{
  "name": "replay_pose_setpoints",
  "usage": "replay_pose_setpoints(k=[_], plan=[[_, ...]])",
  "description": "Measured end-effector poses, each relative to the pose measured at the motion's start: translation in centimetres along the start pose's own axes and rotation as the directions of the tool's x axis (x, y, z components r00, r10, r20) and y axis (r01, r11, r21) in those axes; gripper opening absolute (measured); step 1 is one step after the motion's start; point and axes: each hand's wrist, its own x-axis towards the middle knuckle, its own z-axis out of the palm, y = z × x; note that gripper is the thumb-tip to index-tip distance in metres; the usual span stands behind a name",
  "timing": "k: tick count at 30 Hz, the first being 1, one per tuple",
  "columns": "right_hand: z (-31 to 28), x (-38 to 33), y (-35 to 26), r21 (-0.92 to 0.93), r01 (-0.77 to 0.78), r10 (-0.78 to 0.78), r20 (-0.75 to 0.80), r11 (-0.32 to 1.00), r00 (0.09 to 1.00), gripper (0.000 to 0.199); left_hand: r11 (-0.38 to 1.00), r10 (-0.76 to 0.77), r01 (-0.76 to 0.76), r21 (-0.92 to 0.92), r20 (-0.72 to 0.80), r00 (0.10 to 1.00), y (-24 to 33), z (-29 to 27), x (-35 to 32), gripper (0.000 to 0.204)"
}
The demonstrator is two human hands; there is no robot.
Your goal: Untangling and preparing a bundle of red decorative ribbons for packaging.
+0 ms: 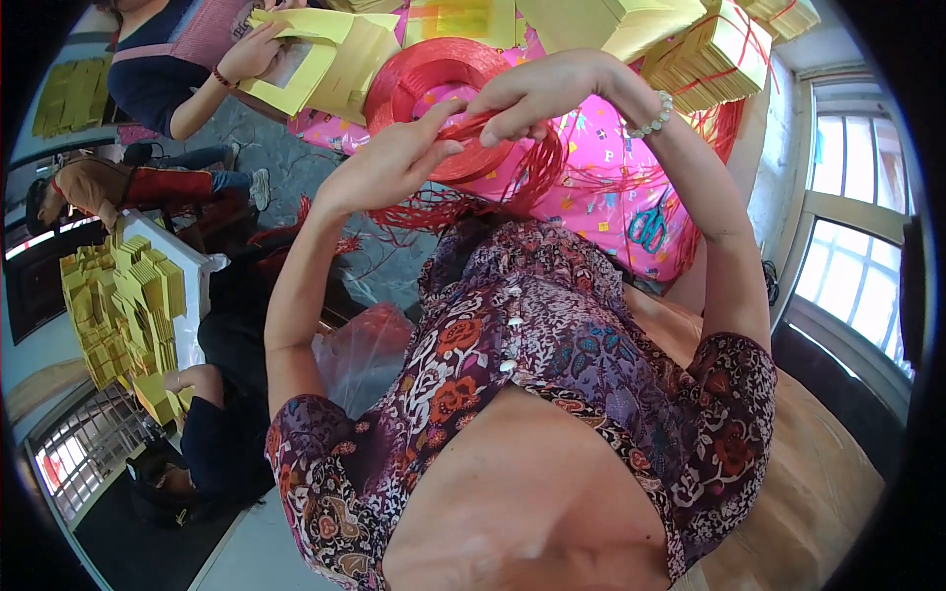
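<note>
Between my hands runs a bundle of thin red plastic strands, its loose ends hanging over the table edge. My left hand is closed on the strands, thumb and fingers pinched together. From the right, my right hand curls over the same bundle with its fingers bent around it. Just behind both hands lies a big red ring-shaped roll of plastic twine, partly hidden by them. More red strands dangle below my left hand.
The table has a pink printed cover, with teal-handled scissors near its right edge. Yellow paper stacks tied in red stand at the back right. Across the table, a person's hand holds yellow paper. People at left sit by another paper-laden table.
</note>
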Motion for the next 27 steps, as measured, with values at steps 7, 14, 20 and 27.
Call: replay_pose_setpoints(k=[7, 14, 20, 27], plan=[[-0.1, -3.6, 2.8, 0.126, -0.052, 0.064, -0.093, 0.991, 0.994, 0.027, 0.989, -0.103, 0.095, -0.117, -0.065, 0.993, -2.9, -2.1, -3.4, 0.023], [0.1, -7.3, 3.7, 0.162, -0.162, 0.189, -0.166, 0.973, 0.968, 0.026, 0.870, -0.302, 0.250, -0.425, -0.059, 0.952, -7.3, -3.6, -8.6, 0.021], [0.9, -10.4, 5.6, 0.244, -0.325, 0.386, -0.267, 0.914, 0.883, 0.027, 0.717, -0.531, 0.457, -0.526, 0.012, 0.847, -13.7, -1.1, -12.6, 0.022], [1.6, -7.2, 5.6, -0.111, -0.265, 0.218, -0.317, 0.958, 0.923, 0.039, 0.724, -0.431, 0.414, 0.552, -0.108, 0.896, -10.3, 1.2, -6.9, 0.076]])
